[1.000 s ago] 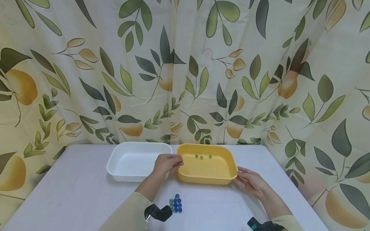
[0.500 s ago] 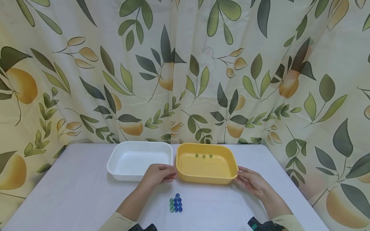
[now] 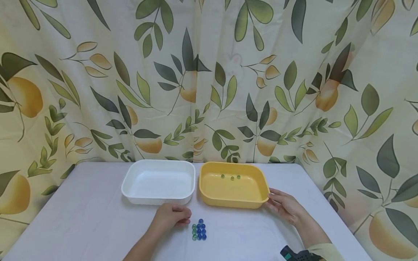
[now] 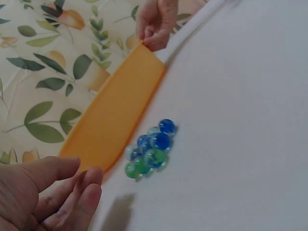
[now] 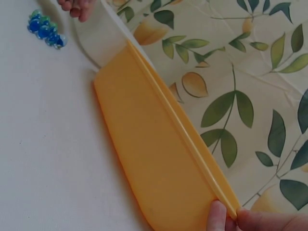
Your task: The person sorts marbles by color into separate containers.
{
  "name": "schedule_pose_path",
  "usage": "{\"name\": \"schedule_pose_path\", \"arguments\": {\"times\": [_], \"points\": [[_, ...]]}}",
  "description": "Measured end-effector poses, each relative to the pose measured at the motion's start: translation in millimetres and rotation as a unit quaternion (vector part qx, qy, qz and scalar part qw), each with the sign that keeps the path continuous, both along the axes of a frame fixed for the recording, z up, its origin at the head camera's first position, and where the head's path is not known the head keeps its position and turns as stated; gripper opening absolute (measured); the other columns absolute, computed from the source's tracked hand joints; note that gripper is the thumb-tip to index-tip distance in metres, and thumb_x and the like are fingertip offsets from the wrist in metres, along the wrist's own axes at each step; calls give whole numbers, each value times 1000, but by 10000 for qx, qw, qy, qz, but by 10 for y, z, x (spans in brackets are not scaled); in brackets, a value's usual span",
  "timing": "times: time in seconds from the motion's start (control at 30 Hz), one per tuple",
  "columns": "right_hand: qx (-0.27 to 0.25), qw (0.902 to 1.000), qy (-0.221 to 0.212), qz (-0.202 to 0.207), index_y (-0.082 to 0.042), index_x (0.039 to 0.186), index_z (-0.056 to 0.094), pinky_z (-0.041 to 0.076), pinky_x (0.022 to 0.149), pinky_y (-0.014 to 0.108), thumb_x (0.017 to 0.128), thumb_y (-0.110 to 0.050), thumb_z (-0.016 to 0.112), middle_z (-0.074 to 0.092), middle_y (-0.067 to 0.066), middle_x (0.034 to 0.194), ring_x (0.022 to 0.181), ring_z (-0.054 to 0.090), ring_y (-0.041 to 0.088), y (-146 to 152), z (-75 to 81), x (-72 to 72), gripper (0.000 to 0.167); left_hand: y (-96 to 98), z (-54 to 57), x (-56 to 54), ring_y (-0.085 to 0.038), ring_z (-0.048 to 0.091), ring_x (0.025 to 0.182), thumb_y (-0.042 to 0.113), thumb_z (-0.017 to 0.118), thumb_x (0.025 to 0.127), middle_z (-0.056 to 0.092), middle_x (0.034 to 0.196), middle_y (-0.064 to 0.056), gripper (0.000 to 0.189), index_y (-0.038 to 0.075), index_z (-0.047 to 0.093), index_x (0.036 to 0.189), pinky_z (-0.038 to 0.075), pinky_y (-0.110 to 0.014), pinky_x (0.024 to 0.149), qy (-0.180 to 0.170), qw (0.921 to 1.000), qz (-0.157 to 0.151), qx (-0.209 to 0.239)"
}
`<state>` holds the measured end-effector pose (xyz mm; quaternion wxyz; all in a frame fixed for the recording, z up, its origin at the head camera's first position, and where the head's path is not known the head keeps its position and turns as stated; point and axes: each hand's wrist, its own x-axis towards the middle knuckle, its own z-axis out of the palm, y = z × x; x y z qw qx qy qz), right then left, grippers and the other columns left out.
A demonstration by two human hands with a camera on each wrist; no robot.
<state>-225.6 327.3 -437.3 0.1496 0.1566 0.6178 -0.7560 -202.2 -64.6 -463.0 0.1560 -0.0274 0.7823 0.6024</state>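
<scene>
My left hand hovers just left of a cluster of glass marbles on the table. Its fingers are loosely bent, with a gap to the thumb and nothing seen between them. Blue marbles form most of the cluster, with green marbles along its left side. My right hand pinches the rim of a yellow tray at the near right corner, thumb and finger on either side in the right wrist view. Inside that tray, toward the back, lie three green marbles.
A white tray stands left of the yellow one, with a narrow gap between them. Both are near the far edge of the white-covered table. Behind hangs a leaf-and-fruit patterned curtain.
My left hand has left the yellow tray's left rim and come down and leftward toward the marble cluster. The middle green marble in the tray has rolled right. My right hand stays put.
</scene>
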Motion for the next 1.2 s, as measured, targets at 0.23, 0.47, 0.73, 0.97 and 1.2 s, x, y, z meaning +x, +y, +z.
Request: {"name": "schedule_pose_path", "arguments": {"times": [0.23,0.47,0.73,0.97,1.2], "points": [[-35,10000,7,59,1,156,12,54,97,29,100,-10,56,61,3,114,98,68,12,1,14,3,72,-10,-121,48,-10,69,68,16,75,85,73,76,-2,19,1,75,97,62,-26,64,-8,9997,16,-238],[-90,10000,-17,25,1,156,11,54,98,29,100,-9,57,62,0,109,97,68,11,1,23,10,73,29,-141,63,-10,68,69,17,75,85,72,75,-2,18,3,75,96,62,-26,64,14,9989,-71,-460],[-68,10000,8,33,1,155,12,54,97,29,100,-9,56,62,-1,107,96,68,11,-3,23,11,72,95,-134,102,-9,66,64,17,80,80,71,71,0,16,5,76,90,60,-25,60,364,9950,-58,-927],[-27,10000,15,18,2,155,12,55,96,29,100,-9,56,62,0,107,95,68,10,-9,22,12,71,173,-91,133,-10,62,60,17,84,75,68,66,2,14,8,75,83,56,-25,56,561,9902,-57,-1274],[1,10000,4,-11,2,155,13,55,96,29,100,-9,56,62,0,107,95,68,10,-12,15,11,71,205,-78,133,-10,62,59,12,85,72,69,65,2,13,8,76,81,55,-25,55,751,9878,-89,-1363]]}}
